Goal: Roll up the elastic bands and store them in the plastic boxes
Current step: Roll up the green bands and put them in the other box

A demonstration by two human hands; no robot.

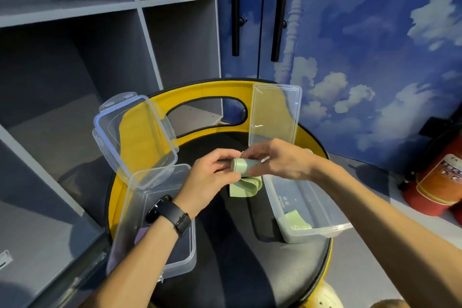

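Two clear plastic boxes sit open on the round black seat (237,245), the left box (155,220) under the left forearm, the right box (305,205) holding a pale green slip. Between them both hands pinch the pale green elastic band (243,166): the left hand (210,180) grips the rolled end, the right hand (280,160) curls over the roll, and the loose tail (247,186) hangs to the seat. To roll well, steady tension and squared edges would likely keep the coil tight. Beyond, both raised lids (273,112) flank the hands; a red fire extinguisher (435,182) stands well apart
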